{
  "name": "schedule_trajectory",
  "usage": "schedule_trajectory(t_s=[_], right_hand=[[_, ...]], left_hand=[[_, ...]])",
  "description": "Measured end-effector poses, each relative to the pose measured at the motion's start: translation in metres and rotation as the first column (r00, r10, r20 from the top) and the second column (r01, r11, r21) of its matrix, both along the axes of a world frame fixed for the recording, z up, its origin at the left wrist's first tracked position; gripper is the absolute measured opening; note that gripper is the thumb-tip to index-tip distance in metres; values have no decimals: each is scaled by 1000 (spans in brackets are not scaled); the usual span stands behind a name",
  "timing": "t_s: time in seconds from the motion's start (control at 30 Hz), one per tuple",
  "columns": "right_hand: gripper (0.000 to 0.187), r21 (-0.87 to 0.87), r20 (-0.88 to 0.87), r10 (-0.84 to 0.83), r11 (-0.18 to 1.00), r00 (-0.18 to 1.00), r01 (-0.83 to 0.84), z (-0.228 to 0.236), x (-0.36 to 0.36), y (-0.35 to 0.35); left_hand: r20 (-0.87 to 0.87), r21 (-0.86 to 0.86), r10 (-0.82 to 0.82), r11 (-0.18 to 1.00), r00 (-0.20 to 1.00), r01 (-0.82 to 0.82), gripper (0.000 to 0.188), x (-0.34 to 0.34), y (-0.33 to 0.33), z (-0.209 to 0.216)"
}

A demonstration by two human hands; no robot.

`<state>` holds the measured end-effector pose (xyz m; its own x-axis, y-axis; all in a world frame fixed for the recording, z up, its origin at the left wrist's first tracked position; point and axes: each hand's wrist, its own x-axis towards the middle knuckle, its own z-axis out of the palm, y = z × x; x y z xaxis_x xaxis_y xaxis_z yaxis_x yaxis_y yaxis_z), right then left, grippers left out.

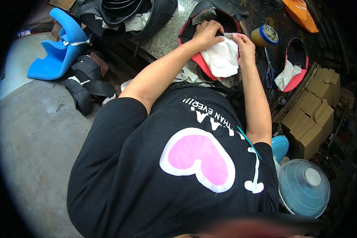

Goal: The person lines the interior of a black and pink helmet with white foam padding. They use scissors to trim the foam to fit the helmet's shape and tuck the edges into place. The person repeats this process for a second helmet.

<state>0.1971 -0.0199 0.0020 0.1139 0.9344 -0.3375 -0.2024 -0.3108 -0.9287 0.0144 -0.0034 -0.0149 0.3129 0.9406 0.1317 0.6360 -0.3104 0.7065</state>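
Observation:
A black-and-red curved piece (210, 71), shaped like a shoe upper, lies near the table's front edge with its hollow side up. White cloth (221, 59) covers part of its inside and hangs over the near red rim. My left hand (206, 35) reaches into the hollow with bent fingers, its thumb on the cloth's upper edge; the fingertips are partly hidden. At the cloth's upper right corner, my right hand (245, 47) pinches the edge between thumb and fingers. A similar black-and-red piece (299, 73) with white cloth in it lies to the right.
Right of my hands are a jar of yellowish paste (264, 35) with a blue rim and blue-handled scissors (269, 75). Black moulded pieces (158, 20) stand at the back left. Cardboard boxes (309, 111) and a fan (303, 188) are at my right, a blue curved form (53, 59) far left.

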Motion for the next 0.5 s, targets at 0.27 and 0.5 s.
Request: schedule_trajectory(t_s=[0.27, 0.5], right_hand=[[15, 37, 463, -65, 998, 884, 54, -22, 7, 5], [27, 136, 741, -74, 990, 667, -41, -22, 9, 10]], left_hand=[[-68, 90, -61, 994, 996, 67, 36, -1, -13, 6], [-453, 183, -418, 821, 787, 542, 55, -7, -56, 16]])
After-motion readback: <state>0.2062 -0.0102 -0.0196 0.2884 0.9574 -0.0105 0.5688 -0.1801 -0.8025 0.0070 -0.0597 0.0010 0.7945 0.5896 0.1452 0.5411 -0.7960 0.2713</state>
